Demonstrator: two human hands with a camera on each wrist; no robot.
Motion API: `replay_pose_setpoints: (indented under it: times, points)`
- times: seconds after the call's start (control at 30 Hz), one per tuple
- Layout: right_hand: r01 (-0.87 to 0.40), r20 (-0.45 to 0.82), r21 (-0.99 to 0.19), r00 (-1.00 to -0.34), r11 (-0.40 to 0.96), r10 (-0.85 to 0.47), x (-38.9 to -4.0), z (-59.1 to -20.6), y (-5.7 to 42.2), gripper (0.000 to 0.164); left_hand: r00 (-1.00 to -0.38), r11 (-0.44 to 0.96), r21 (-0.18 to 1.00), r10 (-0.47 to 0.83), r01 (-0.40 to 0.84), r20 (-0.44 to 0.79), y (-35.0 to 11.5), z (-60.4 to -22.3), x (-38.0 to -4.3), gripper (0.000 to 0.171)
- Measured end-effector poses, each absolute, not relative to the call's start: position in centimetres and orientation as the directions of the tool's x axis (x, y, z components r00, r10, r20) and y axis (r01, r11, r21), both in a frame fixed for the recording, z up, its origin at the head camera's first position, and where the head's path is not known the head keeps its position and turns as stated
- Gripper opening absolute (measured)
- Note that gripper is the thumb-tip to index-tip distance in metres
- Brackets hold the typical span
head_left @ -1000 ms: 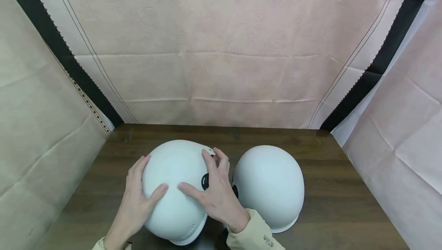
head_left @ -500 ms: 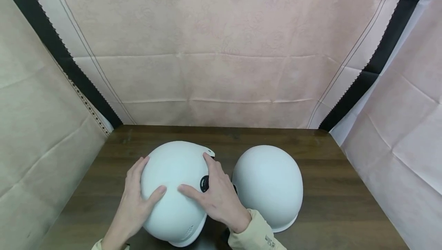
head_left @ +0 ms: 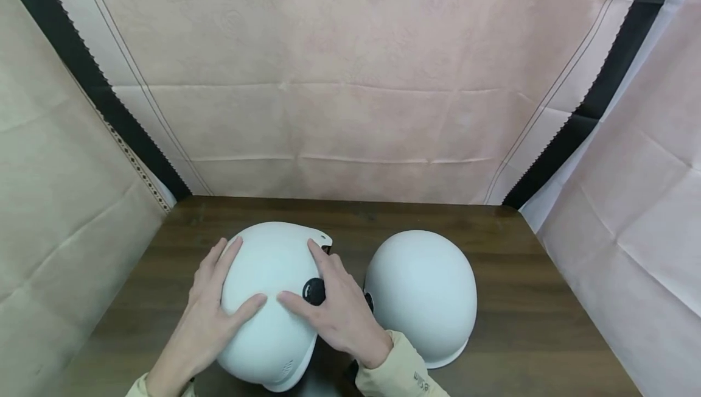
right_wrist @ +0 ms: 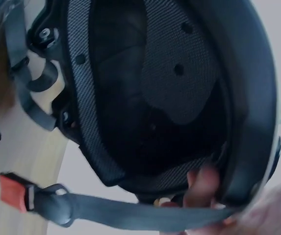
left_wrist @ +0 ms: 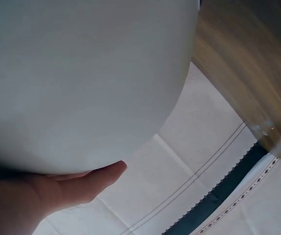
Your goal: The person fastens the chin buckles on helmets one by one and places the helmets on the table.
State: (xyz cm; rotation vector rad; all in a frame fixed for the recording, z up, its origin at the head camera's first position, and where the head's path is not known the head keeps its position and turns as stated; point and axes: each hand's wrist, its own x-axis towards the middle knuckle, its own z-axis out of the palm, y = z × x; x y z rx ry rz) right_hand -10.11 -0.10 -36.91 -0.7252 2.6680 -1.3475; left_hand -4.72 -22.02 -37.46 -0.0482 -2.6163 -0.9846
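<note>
A white helmet with a round black side piece is held between both hands, its inside turned away from the head view. The left hand lies along its left side, fingers extended and thumb spread over the shell. The right hand grips the right edge, with thumb and index finger on the shell. In the right wrist view, fingertips curl into the padded black inside of the helmet. A grey chin strap with a red-and-black buckle hangs there.
A second white helmet stands dome-up on the brown wooden table, just right of the right hand. Pale fabric walls with black edging rise behind and on both sides.
The held helmet shifts slightly left and turns, showing more of its black side piece. Both hands move along with it. Some right fingers have gone under the edge.
</note>
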Motion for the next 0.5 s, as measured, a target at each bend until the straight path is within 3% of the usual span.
replay_pose_setpoints:
  times: [0.5]
  points:
    - [-0.401, 0.205, -0.849, -0.849, 0.343, -0.486, -10.95, -37.84, 0.22, 0.084, -0.944, 0.743, 0.654, -0.095, 0.145, 0.317, -22.06, -37.59, -4.82, 0.088]
